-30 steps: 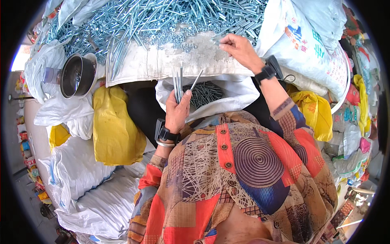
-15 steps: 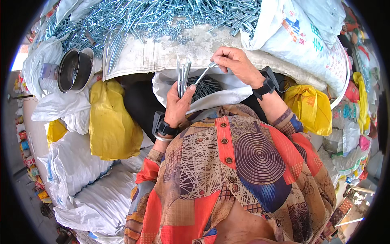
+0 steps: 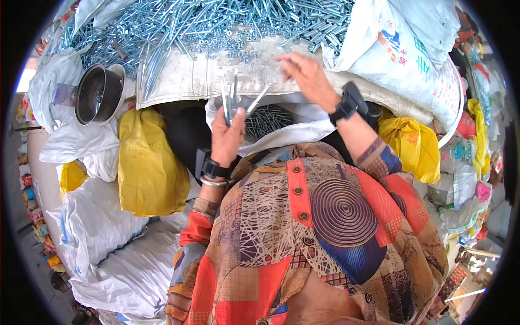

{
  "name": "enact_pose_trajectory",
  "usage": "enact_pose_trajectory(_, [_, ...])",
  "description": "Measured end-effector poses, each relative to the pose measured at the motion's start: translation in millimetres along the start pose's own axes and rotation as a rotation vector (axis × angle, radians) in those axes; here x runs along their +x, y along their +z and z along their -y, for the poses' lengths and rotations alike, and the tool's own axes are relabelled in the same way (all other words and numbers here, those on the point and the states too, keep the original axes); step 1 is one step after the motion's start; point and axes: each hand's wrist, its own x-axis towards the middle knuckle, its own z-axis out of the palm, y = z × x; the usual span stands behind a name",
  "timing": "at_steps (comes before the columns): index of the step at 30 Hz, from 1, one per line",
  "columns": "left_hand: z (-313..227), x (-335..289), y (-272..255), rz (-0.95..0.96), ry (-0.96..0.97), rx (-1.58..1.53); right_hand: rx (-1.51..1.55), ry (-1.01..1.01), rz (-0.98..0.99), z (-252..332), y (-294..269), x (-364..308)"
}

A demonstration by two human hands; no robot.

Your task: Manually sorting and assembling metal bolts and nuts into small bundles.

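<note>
Upright in my left hand (image 3: 226,135) is a small bundle of thin silvery metal rods (image 3: 229,97), gripped between thumb and fingers. One rod (image 3: 258,99) leans out to the right of the others. My right hand (image 3: 307,78) is in the air by the near edge of the cloth-covered work surface (image 3: 189,76), its slightly blurred fingers apart with nothing visible in them. Just beyond it lie loose small metal nuts (image 3: 246,54). Below and between my hands, an open white sack (image 3: 303,130) holds many dark metal pieces (image 3: 268,122).
A large heap of metal rods (image 3: 162,24) spreads over the far side. At left stands a dark round pot (image 3: 98,95); at right, a printed white sack (image 3: 411,70). Yellow bags (image 3: 149,168) hang at both sides, and white sacks (image 3: 124,260) lie lower left.
My right hand has left the rod it was touching and moved up and away toward the nuts. My left hand has shifted slightly left, still holding the rods, one now slanting outward.
</note>
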Motion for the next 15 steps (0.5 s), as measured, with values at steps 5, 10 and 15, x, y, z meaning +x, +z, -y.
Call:
enact_pose_trajectory(5, [-8.6,23.6,-48.6,-0.032,0.097,-0.059,-0.846,-0.276,-0.152,-61.1,-20.4,37.0])
enact_pose_trajectory(10, [-17.6,35.5,-77.2,-0.088,0.091,-0.071,-0.962,-0.351,-0.216,-67.1,-4.6,36.8])
enact_pose_trajectory(15, [-13.2,41.0,-86.5,-0.099,0.103,-0.030,-0.666,-0.109,-0.149,-64.4,-5.7,47.3])
